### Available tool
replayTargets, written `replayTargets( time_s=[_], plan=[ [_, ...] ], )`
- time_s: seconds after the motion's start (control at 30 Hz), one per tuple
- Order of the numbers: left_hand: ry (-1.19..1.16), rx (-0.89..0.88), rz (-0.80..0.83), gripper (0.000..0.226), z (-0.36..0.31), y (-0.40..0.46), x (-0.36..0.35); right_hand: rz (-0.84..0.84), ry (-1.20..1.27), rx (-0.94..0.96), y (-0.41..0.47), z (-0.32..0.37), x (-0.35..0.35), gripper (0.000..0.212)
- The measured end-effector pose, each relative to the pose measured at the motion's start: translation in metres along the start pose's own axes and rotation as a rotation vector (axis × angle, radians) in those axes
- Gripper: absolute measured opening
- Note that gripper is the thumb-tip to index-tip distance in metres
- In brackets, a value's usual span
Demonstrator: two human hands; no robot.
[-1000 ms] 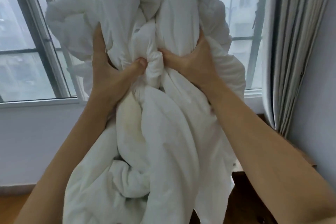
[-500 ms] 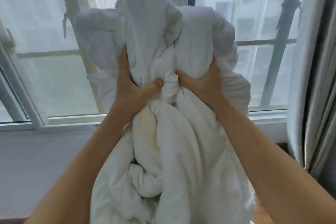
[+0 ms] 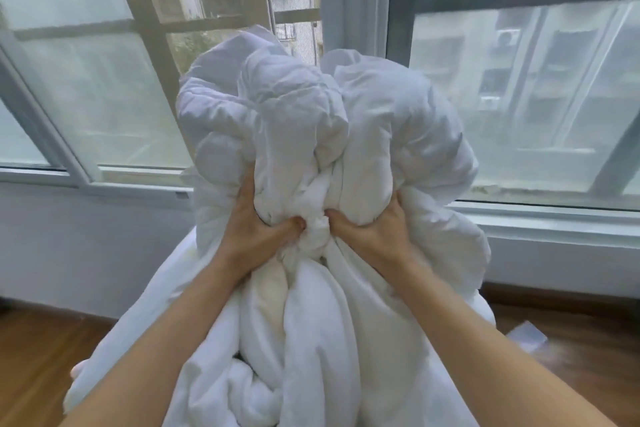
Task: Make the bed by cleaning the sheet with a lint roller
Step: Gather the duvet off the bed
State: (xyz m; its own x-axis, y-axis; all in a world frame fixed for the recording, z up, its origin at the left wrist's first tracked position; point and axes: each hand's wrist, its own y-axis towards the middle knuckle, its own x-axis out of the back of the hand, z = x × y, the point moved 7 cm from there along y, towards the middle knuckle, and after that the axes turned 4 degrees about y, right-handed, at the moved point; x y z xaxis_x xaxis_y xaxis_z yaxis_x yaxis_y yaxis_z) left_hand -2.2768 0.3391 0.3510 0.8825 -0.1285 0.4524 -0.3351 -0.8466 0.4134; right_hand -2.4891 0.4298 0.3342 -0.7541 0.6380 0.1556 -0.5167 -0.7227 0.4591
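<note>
A bulky white duvet (image 3: pixel 311 135) is bunched up in front of me, its top puffed out above my hands and the rest hanging down past my forearms. My left hand (image 3: pixel 256 229) grips a fold on the left of the bunch, thumb pressed into the cloth. My right hand (image 3: pixel 374 229) grips the fold right beside it, fingers buried in the fabric. No lint roller and no bed show in the view.
A wide window (image 3: pixel 519 80) with a pale frame and sill (image 3: pixel 554 222) fills the wall straight ahead. Wooden floor (image 3: pixel 45 350) lies below on both sides. A small pale object (image 3: pixel 528 334) sits on the floor at the right.
The bunched duvet and both hands have come down from high in front of the window to chest height. The view has swung left and down, so the curtain is gone and floor shows.
</note>
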Motion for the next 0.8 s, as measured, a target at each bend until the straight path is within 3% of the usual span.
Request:
replayTargets(
  time_s=[0.13,0.3,0.47,0.57,0.67,0.73,0.8],
  plan=[
    [0.146,0.155,0.101,0.081,0.053,-0.012,-0.001,0.169,-0.108,-0.097,-0.012,-0.032,-0.029,0.061],
    [0.326,0.273,0.221,0.081,0.093,-0.025,-0.004,0.289,-0.24,-0.161,-0.022,-0.058,-0.058,0.071],
    [0.487,0.246,0.187,0.136,0.057,-0.016,0.033,0.273,-0.263,-0.197,-0.013,-0.029,-0.031,0.089],
    [0.485,0.236,0.163,0.144,0.032,-0.022,0.053,0.169,-0.437,-0.137,-0.017,0.002,-0.017,0.114],
    [0.539,0.149,0.038,0.148,0.01,-0.032,0.066,-0.029,-0.504,-0.028,-0.033,0.03,-0.008,0.133],
    [0.587,-0.019,-0.066,0.143,-0.011,-0.041,0.069,-0.1,-0.498,0.092,-0.046,0.042,-0.006,0.128],
    [0.556,-0.124,-0.061,0.132,-0.026,-0.051,0.066,-0.121,-0.493,0.165,-0.057,0.048,-0.003,0.116]
  ],
)
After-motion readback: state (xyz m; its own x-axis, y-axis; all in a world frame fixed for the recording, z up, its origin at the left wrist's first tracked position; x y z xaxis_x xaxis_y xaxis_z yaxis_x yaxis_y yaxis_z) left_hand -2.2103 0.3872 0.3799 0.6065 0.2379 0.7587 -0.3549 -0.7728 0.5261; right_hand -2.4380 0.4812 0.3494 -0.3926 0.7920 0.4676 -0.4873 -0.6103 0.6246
